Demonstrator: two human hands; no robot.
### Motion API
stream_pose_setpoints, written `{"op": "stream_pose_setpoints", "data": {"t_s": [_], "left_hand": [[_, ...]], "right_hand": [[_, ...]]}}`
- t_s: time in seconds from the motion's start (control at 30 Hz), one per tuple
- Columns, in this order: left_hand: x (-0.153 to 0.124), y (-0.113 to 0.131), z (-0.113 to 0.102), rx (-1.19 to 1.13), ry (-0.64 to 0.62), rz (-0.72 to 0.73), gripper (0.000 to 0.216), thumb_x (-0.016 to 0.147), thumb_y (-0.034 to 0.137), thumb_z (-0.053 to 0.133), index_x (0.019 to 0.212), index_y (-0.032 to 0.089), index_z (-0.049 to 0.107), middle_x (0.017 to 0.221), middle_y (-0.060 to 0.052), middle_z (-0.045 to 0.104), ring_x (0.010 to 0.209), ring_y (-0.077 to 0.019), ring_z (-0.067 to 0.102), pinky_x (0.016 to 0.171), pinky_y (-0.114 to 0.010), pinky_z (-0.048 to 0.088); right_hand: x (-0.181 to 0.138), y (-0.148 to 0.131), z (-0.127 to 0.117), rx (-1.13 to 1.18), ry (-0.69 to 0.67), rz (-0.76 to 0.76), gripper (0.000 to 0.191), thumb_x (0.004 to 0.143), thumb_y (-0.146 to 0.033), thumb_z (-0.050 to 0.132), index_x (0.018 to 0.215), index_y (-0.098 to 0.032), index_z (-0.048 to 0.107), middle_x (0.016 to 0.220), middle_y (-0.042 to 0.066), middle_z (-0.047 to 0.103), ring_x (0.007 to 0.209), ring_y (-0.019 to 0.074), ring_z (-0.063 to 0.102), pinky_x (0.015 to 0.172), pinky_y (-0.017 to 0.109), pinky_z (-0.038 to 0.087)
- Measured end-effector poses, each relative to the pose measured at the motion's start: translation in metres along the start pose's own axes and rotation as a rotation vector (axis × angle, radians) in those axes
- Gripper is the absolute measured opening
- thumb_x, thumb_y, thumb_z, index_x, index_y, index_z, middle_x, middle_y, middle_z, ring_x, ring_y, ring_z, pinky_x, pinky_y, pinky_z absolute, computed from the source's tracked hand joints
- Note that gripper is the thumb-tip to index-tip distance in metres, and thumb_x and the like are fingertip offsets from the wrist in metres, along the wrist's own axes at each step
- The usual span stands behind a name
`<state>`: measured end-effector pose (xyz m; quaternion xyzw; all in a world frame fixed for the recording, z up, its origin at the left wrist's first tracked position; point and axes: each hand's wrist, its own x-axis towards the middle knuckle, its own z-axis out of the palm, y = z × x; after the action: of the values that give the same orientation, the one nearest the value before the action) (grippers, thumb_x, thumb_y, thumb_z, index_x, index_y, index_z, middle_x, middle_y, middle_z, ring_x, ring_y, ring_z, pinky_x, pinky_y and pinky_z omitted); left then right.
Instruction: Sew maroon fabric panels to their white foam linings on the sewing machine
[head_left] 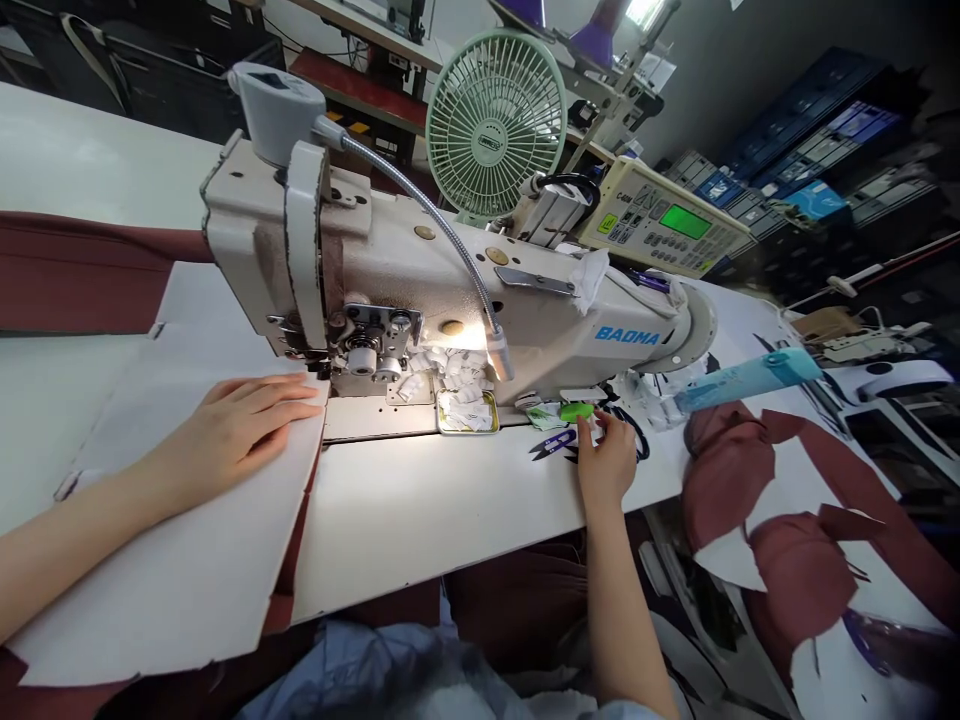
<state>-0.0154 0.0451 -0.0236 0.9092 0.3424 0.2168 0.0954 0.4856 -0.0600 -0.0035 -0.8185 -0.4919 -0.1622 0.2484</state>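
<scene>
My left hand lies flat, fingers stretched out, on a large white panel with maroon cloth showing under its edge. Its fingertips are beside the needle end of the sewing machine. At the front of the machine bed, my right hand has its thumb and fingers closed together. What they pinch, if anything, is hidden. A bright green piece is right at these fingertips. Purple-handled thread snips lie just to the left, and dark scissor-like handles show behind the hand.
A small tin of white scraps stands on the bed under the lit gooseneck lamp. Behind the machine are a green fan and a control panel. Maroon and white cut pieces lie to the right, near a light-blue strip.
</scene>
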Motion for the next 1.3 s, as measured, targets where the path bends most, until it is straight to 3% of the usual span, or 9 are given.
{"op": "stream_pose_setpoints", "data": {"t_s": [0.23, 0.4, 0.47, 0.57, 0.73, 0.9, 0.97, 1.07, 1.3], "left_hand": [[0.001, 0.002, 0.000, -0.012, -0.011, -0.019, 0.032, 0.098, 0.025, 0.039, 0.118, 0.030, 0.063, 0.134, 0.001, 0.063, 0.131, -0.0232, 0.052, 0.103, -0.040, 0.034], [0.000, 0.001, -0.001, 0.013, -0.017, 0.000, 0.032, 0.099, 0.024, 0.037, 0.119, 0.028, 0.062, 0.135, -0.001, 0.062, 0.130, -0.0220, 0.051, 0.103, -0.039, 0.035], [0.000, 0.001, -0.002, 0.029, -0.007, 0.007, 0.032, 0.099, 0.023, 0.037, 0.120, 0.028, 0.062, 0.134, -0.001, 0.063, 0.130, -0.0218, 0.052, 0.103, -0.040, 0.036], [0.002, 0.003, -0.003, 0.063, -0.001, 0.016, 0.033, 0.099, 0.021, 0.037, 0.119, 0.026, 0.063, 0.134, -0.002, 0.062, 0.130, -0.0222, 0.052, 0.103, -0.040, 0.038], [0.004, 0.007, -0.006, 0.095, -0.045, 0.031, 0.033, 0.096, 0.017, 0.039, 0.117, 0.024, 0.064, 0.134, -0.005, 0.062, 0.131, -0.0243, 0.052, 0.104, -0.042, 0.041], [0.002, 0.007, -0.004, 0.049, 0.162, -0.018, 0.040, 0.089, 0.018, 0.050, 0.128, 0.014, 0.053, 0.134, -0.017, 0.057, 0.129, -0.0295, 0.052, 0.103, -0.045, 0.046], [0.002, 0.007, -0.004, 0.032, 0.207, -0.006, 0.049, 0.088, 0.015, 0.051, 0.137, 0.014, 0.045, 0.135, -0.017, 0.057, 0.130, -0.0286, 0.051, 0.104, -0.045, 0.046], [0.003, 0.007, -0.005, 0.018, 0.102, 0.001, 0.053, 0.091, 0.012, 0.046, 0.143, 0.017, 0.042, 0.134, -0.012, 0.060, 0.125, -0.0236, 0.057, 0.105, -0.041, 0.047], [0.005, 0.004, -0.005, 0.076, 0.053, 0.059, 0.039, 0.094, 0.012, 0.043, 0.124, 0.021, 0.066, 0.130, -0.007, 0.065, 0.128, -0.0224, 0.055, 0.106, -0.040, 0.048]], "right_hand": [[0.016, 0.016, 0.015, 0.183, -0.031, 0.081, 0.039, 0.084, -0.055, 0.054, 0.089, -0.017, 0.063, 0.092, 0.009, 0.060, 0.076, 0.0216, 0.052, 0.075, 0.038, 0.043], [-0.002, -0.008, -0.007, 0.325, -0.016, 0.072, 0.030, 0.090, -0.047, 0.051, 0.095, -0.018, 0.056, 0.083, 0.004, 0.061, 0.067, 0.0159, 0.054, 0.060, 0.028, 0.043], [-0.018, -0.037, -0.018, 0.365, -0.039, 0.001, 0.023, 0.091, -0.042, 0.052, 0.095, -0.020, 0.056, 0.081, 0.002, 0.061, 0.064, 0.0147, 0.054, 0.058, 0.027, 0.043], [-0.045, -0.102, -0.027, 0.412, -0.154, -0.364, 0.012, 0.095, -0.026, 0.050, 0.096, -0.021, 0.061, 0.084, 0.004, 0.063, 0.069, 0.0154, 0.057, 0.062, 0.028, 0.045], [-0.065, -0.231, -0.003, 0.280, -0.358, -0.797, 0.023, 0.099, -0.016, 0.042, 0.095, -0.020, 0.065, 0.088, 0.006, 0.065, 0.070, 0.0144, 0.059, 0.061, 0.025, 0.044], [-0.060, -0.314, 0.032, 0.243, -0.681, -0.848, 0.018, 0.098, -0.024, 0.052, 0.106, -0.015, 0.065, 0.101, 0.010, 0.067, 0.077, 0.0190, 0.064, 0.063, 0.028, 0.048], [-0.058, -0.318, 0.037, 0.394, -0.780, -0.750, 0.018, 0.097, -0.027, 0.057, 0.108, -0.016, 0.066, 0.096, 0.007, 0.069, 0.081, 0.0183, 0.066, 0.069, 0.027, 0.050], [-0.055, -0.298, 0.040, 0.702, -0.866, -0.670, 0.019, 0.100, -0.020, 0.050, 0.109, -0.018, 0.067, 0.091, 0.003, 0.072, 0.081, 0.0138, 0.069, 0.076, 0.024, 0.052], [-0.049, -0.259, 0.050, 0.745, -0.617, -0.933, 0.035, 0.098, -0.010, 0.046, 0.122, -0.022, 0.068, 0.126, 0.010, 0.068, 0.116, 0.0194, 0.063, 0.101, 0.039, 0.052]]}}
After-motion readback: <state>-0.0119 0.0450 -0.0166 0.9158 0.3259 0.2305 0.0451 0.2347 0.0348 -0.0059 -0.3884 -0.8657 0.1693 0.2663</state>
